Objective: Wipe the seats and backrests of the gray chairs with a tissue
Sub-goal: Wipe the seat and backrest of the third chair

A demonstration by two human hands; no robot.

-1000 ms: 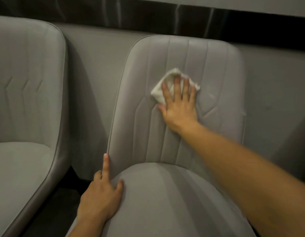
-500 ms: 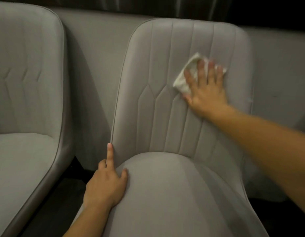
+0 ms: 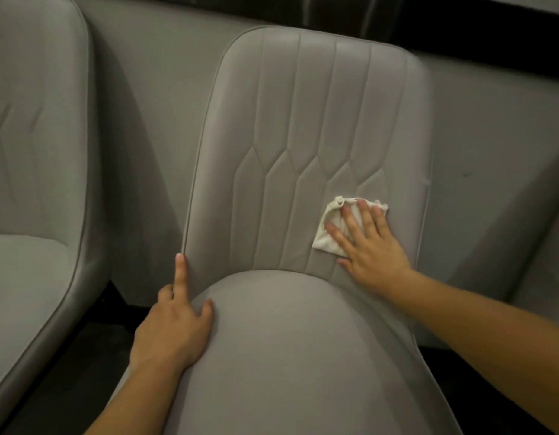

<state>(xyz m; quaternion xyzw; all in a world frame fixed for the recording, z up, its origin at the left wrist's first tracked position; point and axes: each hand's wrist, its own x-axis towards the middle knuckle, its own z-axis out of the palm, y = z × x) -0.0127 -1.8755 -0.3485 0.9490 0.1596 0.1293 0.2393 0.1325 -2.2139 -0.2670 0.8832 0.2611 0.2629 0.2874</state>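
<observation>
We read no writing anywhere, our right hand (image 3: 370,246) spread flat, pressing the white tissue (image 3: 336,227) low on the gray chair's backrest (image 3: 303,136), our left hand (image 3: 174,324) resting on the seat (image 3: 287,356) edge, forefinger extended up the backrest's side

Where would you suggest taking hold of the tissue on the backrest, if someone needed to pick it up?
Probably the bunched upper-left corner of the tissue, coming from the left. That fold stands proud of the backrest, so fingers could pinch it, while the right hand presses the remainder flat and covers its right side.
</observation>
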